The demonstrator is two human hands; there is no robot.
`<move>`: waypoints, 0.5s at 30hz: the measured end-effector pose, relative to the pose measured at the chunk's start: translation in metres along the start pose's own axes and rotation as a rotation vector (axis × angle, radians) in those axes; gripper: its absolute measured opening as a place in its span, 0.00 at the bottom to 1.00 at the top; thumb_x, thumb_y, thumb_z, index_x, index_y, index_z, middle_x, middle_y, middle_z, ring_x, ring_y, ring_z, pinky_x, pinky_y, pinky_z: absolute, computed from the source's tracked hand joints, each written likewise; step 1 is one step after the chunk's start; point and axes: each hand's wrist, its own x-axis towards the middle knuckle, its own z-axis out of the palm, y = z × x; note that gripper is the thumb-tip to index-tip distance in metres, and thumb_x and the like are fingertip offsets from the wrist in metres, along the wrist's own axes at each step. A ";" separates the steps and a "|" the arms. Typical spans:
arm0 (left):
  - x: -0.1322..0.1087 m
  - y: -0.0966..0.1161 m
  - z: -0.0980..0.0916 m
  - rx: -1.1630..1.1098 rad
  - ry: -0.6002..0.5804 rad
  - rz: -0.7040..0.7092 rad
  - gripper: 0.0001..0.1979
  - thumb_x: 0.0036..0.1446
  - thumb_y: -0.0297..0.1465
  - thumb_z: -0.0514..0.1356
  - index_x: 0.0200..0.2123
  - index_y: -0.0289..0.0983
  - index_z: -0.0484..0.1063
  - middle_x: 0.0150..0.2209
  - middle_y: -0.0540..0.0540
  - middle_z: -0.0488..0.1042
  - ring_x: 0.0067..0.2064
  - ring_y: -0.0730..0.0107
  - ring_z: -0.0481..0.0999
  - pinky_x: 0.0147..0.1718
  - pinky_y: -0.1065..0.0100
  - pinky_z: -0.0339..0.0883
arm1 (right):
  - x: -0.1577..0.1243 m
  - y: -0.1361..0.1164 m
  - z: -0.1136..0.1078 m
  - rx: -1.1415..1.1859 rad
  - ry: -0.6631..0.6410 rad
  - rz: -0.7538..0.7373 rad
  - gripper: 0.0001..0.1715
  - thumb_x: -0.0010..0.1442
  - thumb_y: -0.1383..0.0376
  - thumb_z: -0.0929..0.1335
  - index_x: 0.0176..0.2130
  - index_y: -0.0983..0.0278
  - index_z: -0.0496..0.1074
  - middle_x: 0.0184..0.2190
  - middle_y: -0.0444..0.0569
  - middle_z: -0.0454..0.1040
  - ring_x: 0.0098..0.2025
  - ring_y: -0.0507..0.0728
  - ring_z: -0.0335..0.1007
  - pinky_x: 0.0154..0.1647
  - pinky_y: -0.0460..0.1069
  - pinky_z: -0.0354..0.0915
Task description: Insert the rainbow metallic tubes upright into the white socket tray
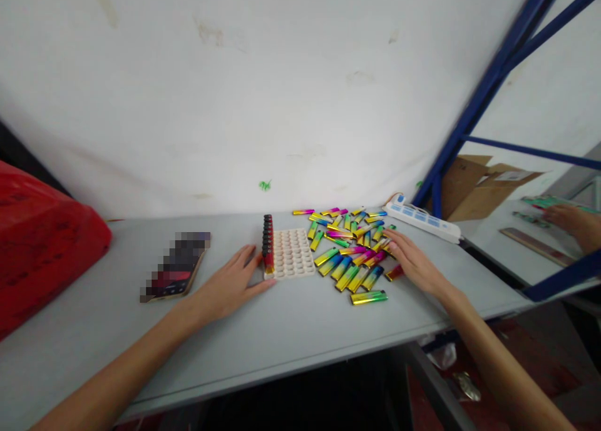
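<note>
A white tray with rows of round holes lies on the table. Along its left edge stands a row of upright lighters with black tops and red bodies. My left hand rests at that side, thumb and fingers apart, the thumb by the tray's near corner. To the right of the tray lie many loose shiny lighters in yellow, blue, green and pink. My right hand reaches in at the right side of this pile, fingers stretched out and touching or just over the lighters. Nothing is visibly lifted in it.
A phone, partly blurred out, lies left of my left hand. A red bag stands at the far left. Behind the pile is a white power strip. Right of the blue frame are a cardboard box and another person's hand.
</note>
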 end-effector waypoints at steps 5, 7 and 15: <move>0.001 -0.004 0.004 -0.014 0.041 0.020 0.40 0.66 0.58 0.50 0.67 0.33 0.62 0.71 0.33 0.59 0.71 0.45 0.58 0.70 0.47 0.55 | -0.020 0.013 -0.017 -0.076 0.188 0.037 0.29 0.72 0.49 0.57 0.59 0.61 0.71 0.60 0.58 0.73 0.63 0.66 0.69 0.67 0.65 0.62; 0.001 -0.004 0.003 -0.013 0.034 0.016 0.41 0.66 0.59 0.50 0.66 0.32 0.62 0.70 0.32 0.59 0.71 0.45 0.58 0.70 0.48 0.55 | -0.034 0.013 -0.016 -0.119 0.184 0.030 0.27 0.71 0.49 0.59 0.56 0.61 0.74 0.59 0.59 0.73 0.61 0.66 0.70 0.66 0.65 0.64; 0.002 -0.002 0.000 -0.004 -0.011 -0.001 0.44 0.65 0.60 0.48 0.66 0.28 0.62 0.70 0.28 0.57 0.72 0.46 0.56 0.71 0.51 0.52 | -0.075 -0.022 -0.002 -0.119 0.143 -0.001 0.20 0.69 0.50 0.65 0.51 0.58 0.77 0.48 0.56 0.76 0.50 0.65 0.74 0.56 0.61 0.72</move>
